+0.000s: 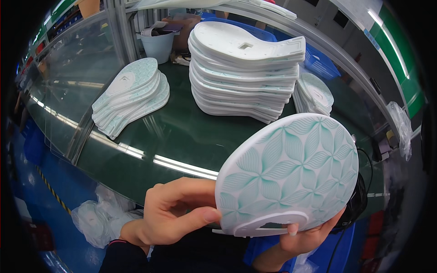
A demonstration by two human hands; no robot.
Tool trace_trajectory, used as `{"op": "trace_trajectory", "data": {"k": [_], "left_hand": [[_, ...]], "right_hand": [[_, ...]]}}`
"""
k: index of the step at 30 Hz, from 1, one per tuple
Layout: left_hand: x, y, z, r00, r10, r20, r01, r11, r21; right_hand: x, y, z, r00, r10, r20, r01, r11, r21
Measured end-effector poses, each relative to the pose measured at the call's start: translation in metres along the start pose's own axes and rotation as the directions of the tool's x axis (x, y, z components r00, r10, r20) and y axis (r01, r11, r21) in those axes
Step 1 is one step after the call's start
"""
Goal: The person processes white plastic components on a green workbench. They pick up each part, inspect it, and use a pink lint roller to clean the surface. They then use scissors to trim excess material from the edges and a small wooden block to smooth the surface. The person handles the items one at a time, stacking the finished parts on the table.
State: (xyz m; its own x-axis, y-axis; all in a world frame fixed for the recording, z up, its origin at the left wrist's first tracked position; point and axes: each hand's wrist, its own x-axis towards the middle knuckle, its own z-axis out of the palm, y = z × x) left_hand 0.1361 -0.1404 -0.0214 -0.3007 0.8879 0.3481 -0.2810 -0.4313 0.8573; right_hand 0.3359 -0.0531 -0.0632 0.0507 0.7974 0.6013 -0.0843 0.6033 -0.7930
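Close in front of me is a rounded white plastic panel with a teal leaf pattern, held tilted with its patterned face toward me. Near its lower edge is a cutout with a plain white rim. My right hand grips that lower edge, its thumb tip showing at the cutout and its other fingers mostly behind. At the panel's left edge, my left hand is closed on the rim, thumb in front and fingertips hidden behind it.
On the dark green table stand a tall stack of white panels, a smaller patterned stack at left and another at right. Behind are a white bucket and blue baskets. Plastic-bagged pieces lie lower left.
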Motion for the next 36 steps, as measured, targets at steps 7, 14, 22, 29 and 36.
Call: {"op": "trace_trajectory", "data": {"k": [7, 14, 22, 29, 36], "left_hand": [[0.0, -0.006, -0.002, 0.998, 0.048, 0.04, -0.048, 0.999, -0.005], [0.0, -0.012, 0.003, 0.986, 0.163, -0.031, -0.145, 0.937, 0.317], [-0.005, -0.012, -0.003, 0.987, 0.15, -0.062, -0.138, 0.977, 0.161], [-0.008, -0.01, -0.003, 0.989, 0.141, -0.047, -0.133, 0.979, 0.156], [-0.01, -0.011, -0.002, 0.982, 0.126, -0.139, -0.103, 0.982, 0.161]], "right_hand": [[0.0, 0.006, -0.003, 0.992, -0.083, 0.097, 0.067, 0.986, 0.151], [0.0, 0.004, 0.0, 0.973, 0.218, 0.075, -0.222, 0.795, 0.565], [0.001, 0.006, -0.004, 0.932, 0.315, 0.181, -0.35, 0.646, 0.679], [0.006, -0.012, 0.015, 0.811, 0.584, -0.04, -0.294, 0.466, 0.835], [-0.002, 0.003, -0.005, 0.842, 0.531, 0.097, -0.393, 0.481, 0.784]]}}
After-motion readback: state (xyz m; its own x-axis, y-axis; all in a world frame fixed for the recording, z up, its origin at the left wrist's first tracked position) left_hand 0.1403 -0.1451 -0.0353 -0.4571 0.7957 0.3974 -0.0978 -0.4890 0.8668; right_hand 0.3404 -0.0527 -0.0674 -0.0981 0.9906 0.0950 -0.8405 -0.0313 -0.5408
